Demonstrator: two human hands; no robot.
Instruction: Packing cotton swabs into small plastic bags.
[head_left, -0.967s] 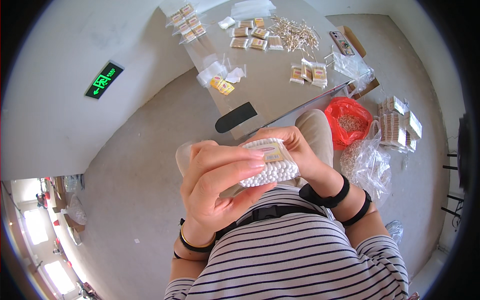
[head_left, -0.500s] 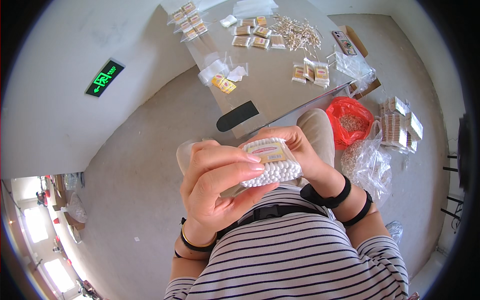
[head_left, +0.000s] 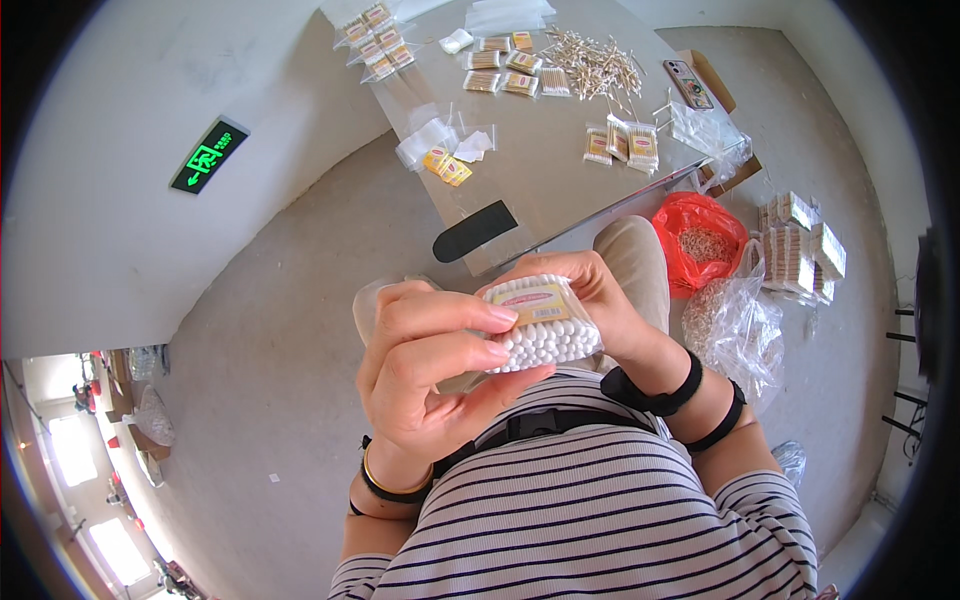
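Note:
Between both hands, above my lap, is a clear packet of cotton swabs [head_left: 555, 343] with a yellow label on its upper face. Its white cotton tips face me. My left hand [head_left: 425, 350] pinches the packet's left side, fingertips on the label and the tips, thumb beneath. My right hand [head_left: 595, 290] is wrapped round the far right side; some of its fingers are hidden behind the packet. Beyond the hands, on the table [head_left: 545, 200], stand three filled swab packets [head_left: 620, 146]. Yellow label cards [head_left: 446, 167] lie by empty clear bags [head_left: 428, 140] at the left.
A pile of loose swabs [head_left: 595, 65] and a phone [head_left: 688, 85] lie farther back on the table. At the right on the floor are a red bag [head_left: 690, 215] of swabs, a clear plastic bag [head_left: 735, 335] and stacked packets [head_left: 790, 260]. A black strip [head_left: 475, 232] crosses the near table edge.
My left hand's fingers have slid slightly left along the packet, uncovering more of the cotton tips. The right hand and the packet stay almost in place.

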